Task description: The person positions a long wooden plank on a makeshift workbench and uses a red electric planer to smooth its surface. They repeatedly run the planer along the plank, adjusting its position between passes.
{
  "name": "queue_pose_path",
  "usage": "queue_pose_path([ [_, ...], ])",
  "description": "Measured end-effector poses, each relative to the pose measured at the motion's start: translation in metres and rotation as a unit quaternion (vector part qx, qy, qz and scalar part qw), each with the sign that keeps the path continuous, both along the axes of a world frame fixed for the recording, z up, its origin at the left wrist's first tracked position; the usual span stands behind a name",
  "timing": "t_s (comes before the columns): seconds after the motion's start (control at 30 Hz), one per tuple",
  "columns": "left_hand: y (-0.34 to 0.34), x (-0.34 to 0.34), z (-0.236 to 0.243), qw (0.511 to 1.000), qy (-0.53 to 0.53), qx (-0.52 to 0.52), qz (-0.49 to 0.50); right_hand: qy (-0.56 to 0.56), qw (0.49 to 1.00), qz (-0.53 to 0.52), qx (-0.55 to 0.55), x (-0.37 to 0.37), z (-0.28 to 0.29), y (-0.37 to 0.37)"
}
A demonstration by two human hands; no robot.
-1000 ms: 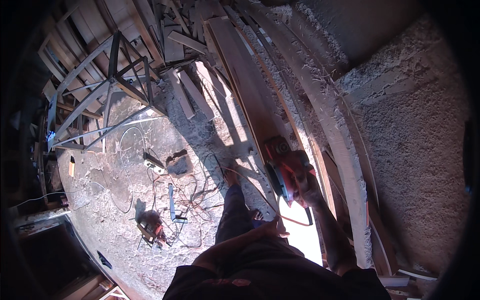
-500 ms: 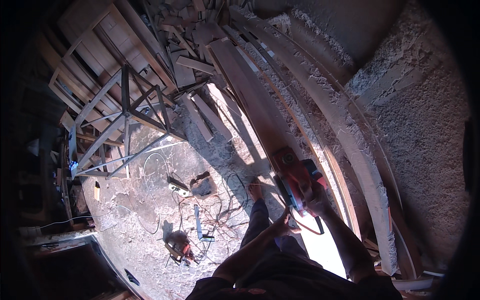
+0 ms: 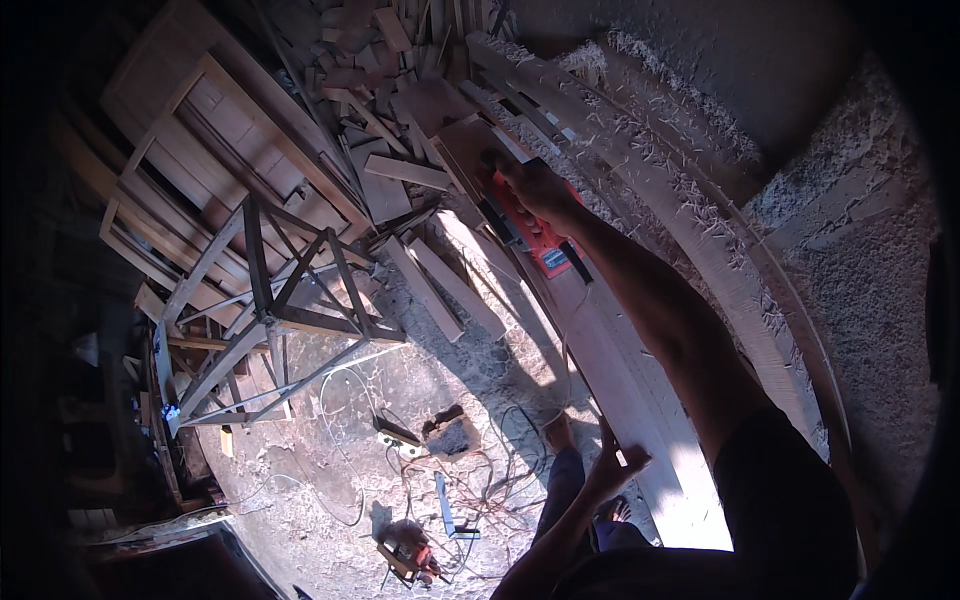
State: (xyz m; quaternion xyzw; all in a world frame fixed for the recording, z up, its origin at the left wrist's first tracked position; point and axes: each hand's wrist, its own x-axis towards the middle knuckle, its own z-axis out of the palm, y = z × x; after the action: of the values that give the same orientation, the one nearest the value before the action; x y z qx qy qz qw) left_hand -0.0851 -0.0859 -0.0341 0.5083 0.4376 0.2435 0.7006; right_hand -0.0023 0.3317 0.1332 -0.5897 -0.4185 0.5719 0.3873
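Observation:
My right hand (image 3: 538, 190) is closed around the handle of a red electric hand planer (image 3: 538, 235). The planer rests near the far end of a long wooden plank (image 3: 612, 355), which runs from the upper middle toward me. My right arm reaches out along the plank. Down by the plank's near left edge is my left hand (image 3: 612, 470), its thumb and forefinger spread apart and nothing visible in it. Whether it touches the edge I cannot tell. A thin cord hangs beside the plank's left side.
Long beams (image 3: 700, 235) strewn with shavings lie to the right. A wooden trestle frame (image 3: 265, 310) and panelled doors (image 3: 225, 110) stand at left. Offcuts (image 3: 370, 60) pile up at the back. Cables and another red power tool (image 3: 410, 550) lie on the floor.
My right hand has pushed the planer away along the plank toward its far end. My left hand has come off the planer's side and stayed near the plank's near part.

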Motion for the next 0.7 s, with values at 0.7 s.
queue_pose_path([
  [0.7, -0.248, 0.007, -0.067, 0.945, 0.149, 0.007, 0.290, 0.138, 0.970, -0.166, 0.114, 0.124, 0.001, -0.694],
])
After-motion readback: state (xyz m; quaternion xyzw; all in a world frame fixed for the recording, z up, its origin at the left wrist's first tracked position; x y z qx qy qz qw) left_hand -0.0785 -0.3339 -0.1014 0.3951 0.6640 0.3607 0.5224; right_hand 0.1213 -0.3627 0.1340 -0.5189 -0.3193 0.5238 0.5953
